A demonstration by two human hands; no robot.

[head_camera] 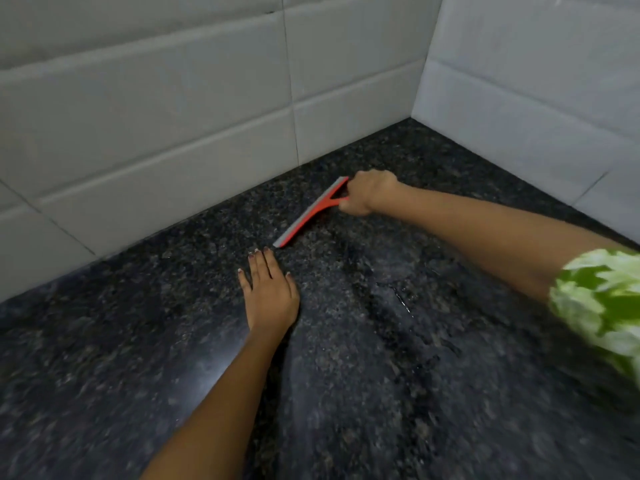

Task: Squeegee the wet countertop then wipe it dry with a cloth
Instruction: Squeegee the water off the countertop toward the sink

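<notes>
Granite counter [346, 393] wet, streaks near centre. Right hand [369, 194] clenched on handle of squeegee [309, 213], blade down on counter near back wall [156, 133]. Left hand [269, 292] flat, fingers spread, holding nothing, just beside blade tip. Judgement: keep blade tilted, pressure even, pull toward front. Walls close behind and right; open room frontward. No cloth in view.

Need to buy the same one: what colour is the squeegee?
The squeegee is red-orange with a grey blade, seen in the head view.
</notes>
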